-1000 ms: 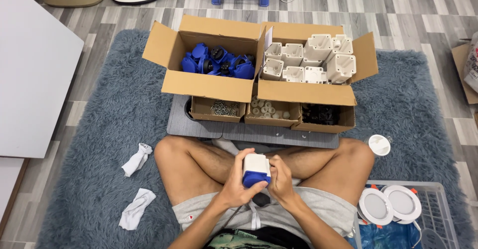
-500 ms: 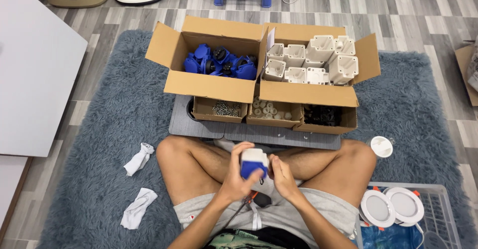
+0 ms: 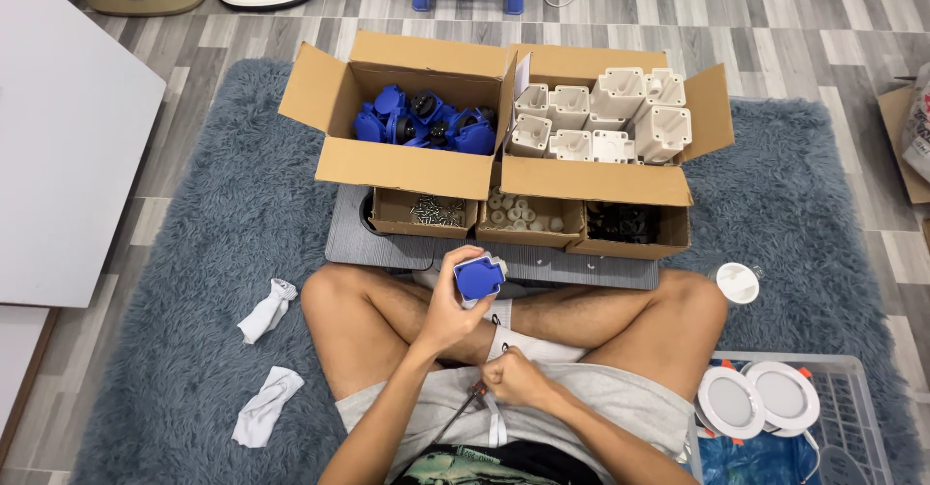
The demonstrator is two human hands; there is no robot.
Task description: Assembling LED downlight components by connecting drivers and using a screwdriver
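I sit cross-legged on a blue-grey shag rug [image 3: 194, 349]. My left hand [image 3: 448, 309] is raised over my shins and grips a blue socket part [image 3: 480, 278] with a white piece behind it. Lower down, my right hand [image 3: 513, 378] rests in my lap, fist closed around a thin dark tool [image 3: 461, 410] with a reddish grip, likely a screwdriver. The two hands are apart.
Ahead stand an open carton of blue socket parts [image 3: 426, 122] and one of white housings [image 3: 601, 117]. Below them sit small boxes of screws [image 3: 431, 212], white rings [image 3: 523, 214] and black parts [image 3: 625, 221] on a grey board [image 3: 358, 245]. White round lamps [image 3: 731, 403] lie in a basket; white cloths [image 3: 266, 311] at left.
Both hands held the blue-and-white part together in my lap. Now the left hand alone has carried it up and forward, and the right hand has dropped to my lap and closed on the tool.
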